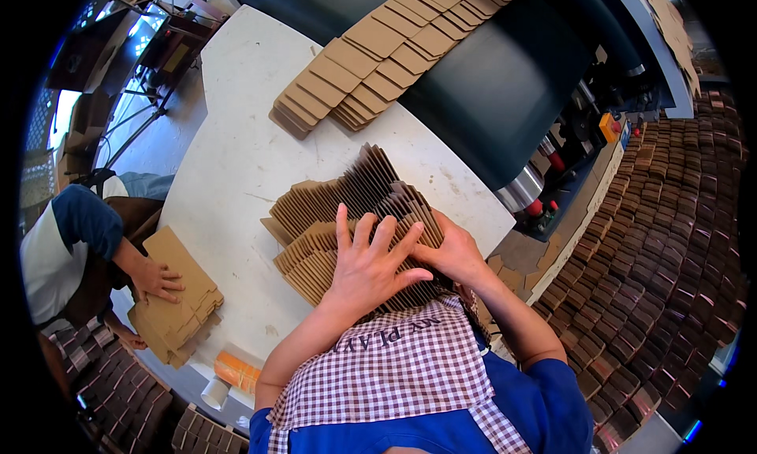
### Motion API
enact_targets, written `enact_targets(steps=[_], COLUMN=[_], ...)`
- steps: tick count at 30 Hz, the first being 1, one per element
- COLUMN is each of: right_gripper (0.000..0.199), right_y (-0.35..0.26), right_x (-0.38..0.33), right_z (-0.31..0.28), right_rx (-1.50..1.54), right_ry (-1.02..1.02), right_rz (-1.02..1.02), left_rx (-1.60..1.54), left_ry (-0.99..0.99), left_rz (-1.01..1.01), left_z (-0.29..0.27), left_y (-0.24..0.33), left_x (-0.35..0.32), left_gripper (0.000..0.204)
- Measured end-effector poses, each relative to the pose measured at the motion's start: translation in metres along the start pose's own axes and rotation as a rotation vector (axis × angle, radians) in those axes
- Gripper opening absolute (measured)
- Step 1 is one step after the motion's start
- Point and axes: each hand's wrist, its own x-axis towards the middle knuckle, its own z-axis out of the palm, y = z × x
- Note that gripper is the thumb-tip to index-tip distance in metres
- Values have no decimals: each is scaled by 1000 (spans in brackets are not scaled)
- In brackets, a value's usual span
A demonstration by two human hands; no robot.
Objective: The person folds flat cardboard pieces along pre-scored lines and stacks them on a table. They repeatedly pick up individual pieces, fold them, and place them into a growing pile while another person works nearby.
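A bundle of many flat brown cardboard pieces [315, 201] stands on edge, fanned in uneven rows, on the white table close to my body. My left hand [371, 265] lies across its top with the fingers spread. At the bundle's right end, my right hand [457, 253] grips the cardboard, its thumb over the top and the index finger along the side. Its other fingers are mostly hidden. The lower end of the bundle disappears behind my left hand and the checked apron [386, 367].
Overlapping cardboard pieces [386, 40] run from a dark green conveyor belt [505, 91] onto the white table [229, 107]. On the left, a co-worker's hand [158, 280] rests on a cardboard stack [177, 257]. Orange tape rolls [236, 371] sit nearby. Bundled cardboard [654, 280] covers the right.
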Motion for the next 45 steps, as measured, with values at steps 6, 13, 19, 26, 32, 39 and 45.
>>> enact_targets(steps=[6, 13, 19, 26, 32, 39, 45], right_gripper=[92, 90, 66, 68, 77, 71, 95], right_y=[9, 10, 12, 12, 64, 8, 27], right_x=[1, 1, 10, 15, 41, 33, 67], right_z=[3, -1, -16, -12, -18, 25, 106], right_rx=[-33, -82, 69, 162, 224, 58, -38], right_ry=[14, 29, -131, -351, -506, -518, -737], right_rz=[-1, -32, 6, 189, 125, -128, -484], left_rx=[5, 14, -105, -821, -797, -1040, -749], left_ry=[-2, -61, 251, 271, 98, 574, 697], left_rz=[-6, -25, -320, -1109, -989, -909, -489], left_z=[1, -1, -55, 24, 81, -20, -6], left_y=[1, 3, -30, -72, -49, -48, -105], left_x=[3, 15, -24, -164, -161, -190, -273], left_gripper=[69, 69, 55, 56, 53, 50, 57])
